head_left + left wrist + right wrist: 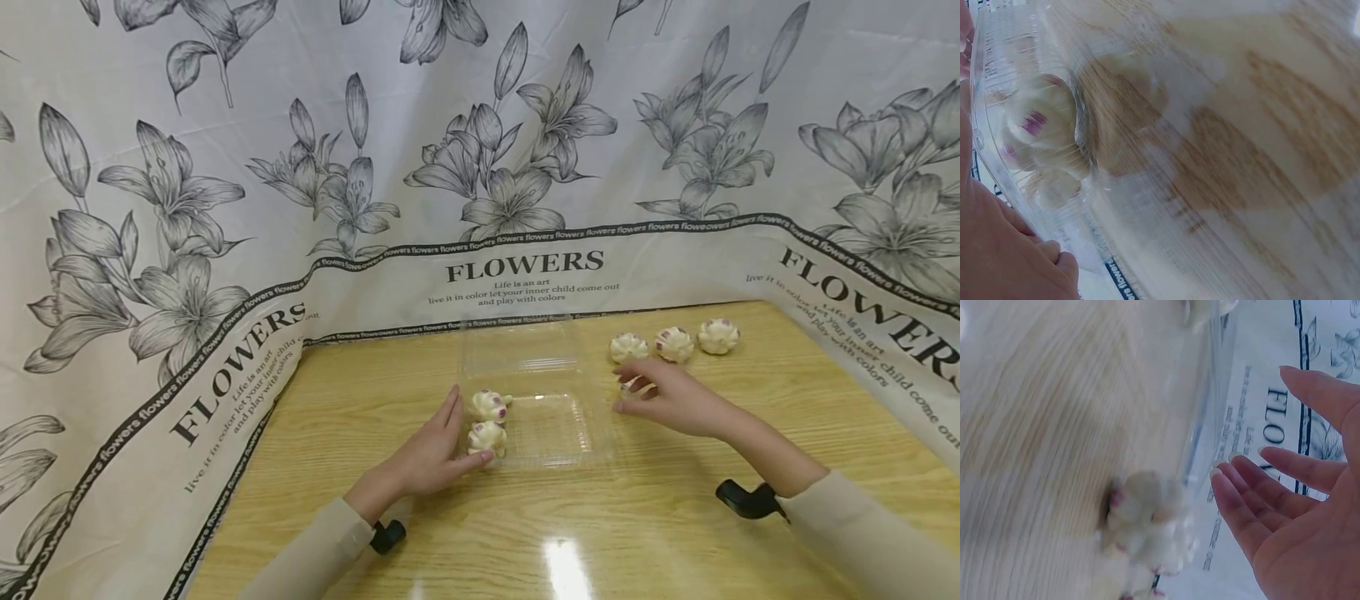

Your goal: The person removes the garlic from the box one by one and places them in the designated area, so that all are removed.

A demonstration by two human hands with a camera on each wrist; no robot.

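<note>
A clear plastic box point(555, 425) lies with its lid point(521, 346) folded back behind it. Two cream garlic bulbs with purple patches, a rear bulb point(489, 405) and a front bulb point(487, 439), sit in its left part. My left hand point(423, 454) rests against the box's left side, fingers extended along it and thumb at the front corner. Right of the box, my right hand point(667, 400) hovers with fingers loosely bent. Part of a garlic bulb point(624, 386) shows beside its fingertips. The right wrist view shows nothing in that hand and blurred garlic point(1150, 519) nearby.
Behind the right hand stand three more bulbs in a row: a left bulb point(628, 347), a middle bulb point(674, 343) and a right bulb point(718, 336). A flower-printed curtain point(525, 287) borders the wooden table point(360, 383) at the back and both sides.
</note>
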